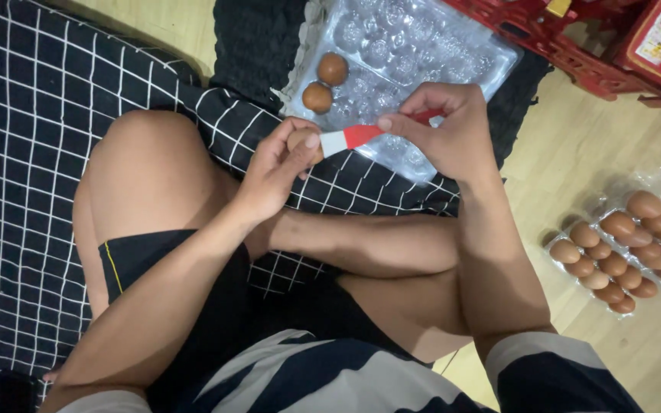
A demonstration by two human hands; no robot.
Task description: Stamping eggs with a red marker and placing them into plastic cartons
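A brown egg is pinched between thumb and fingers of the left hand, just on the near side of the clear plastic egg tray; only part of the shell is seen past the fingers. A red-and-white tool, flat at its white end and possibly a small brush or scraper, is gripped in the right hand, also over the near edge of the tray, with the white tip laid against the egg. Both hands are closed on what they hold. Two more brown eggs are seated in cups at the near left corner of the tray; the remaining cups appear empty. Well to the right of the tray, on the pale wooden floor, a second pack of brown eggs is set, nearly full. A black checked blanket is spread to the left of the tray and under the crossed legs. Red plastic crates are stood beyond the tray. For the work on the shell, light pressure is judged best: the egg is better cradled than squeezed, turned slowly by the fingertips, and the tip kept flat to the curve so that no point load is put on the shell. Keeping the hands low over the blanket is advised, so that a slip is cushioned.
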